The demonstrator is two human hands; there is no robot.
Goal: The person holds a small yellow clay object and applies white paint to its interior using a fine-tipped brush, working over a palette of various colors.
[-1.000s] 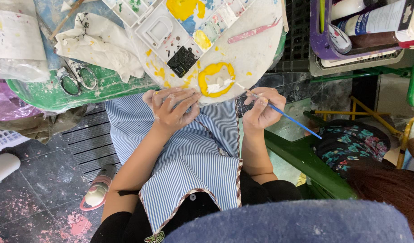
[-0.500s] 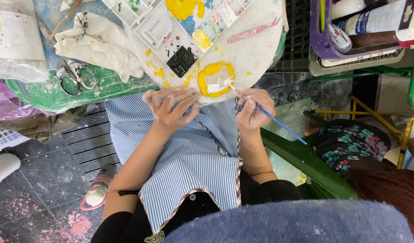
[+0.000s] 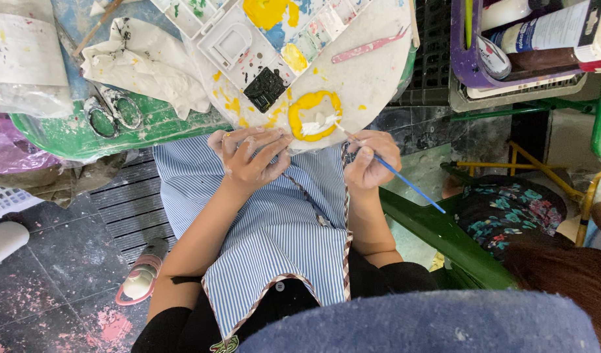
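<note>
Over the striped apron, at the near edge of a white board (image 3: 372, 85), the right hand (image 3: 371, 160) is closed around a blue-handled paintbrush (image 3: 405, 181), whose tip meets a white piece with a yellow border (image 3: 315, 116) lying on the board. Beside it, the left hand (image 3: 251, 155) rests with fingers loosely curled against the board's edge, holding nothing visible. Farther up the board sit a paint palette (image 3: 248, 39) and a pink tool (image 3: 369, 46). Crumpled cloth (image 3: 143, 62) lies on the green surface (image 3: 71, 137) at left
</note>
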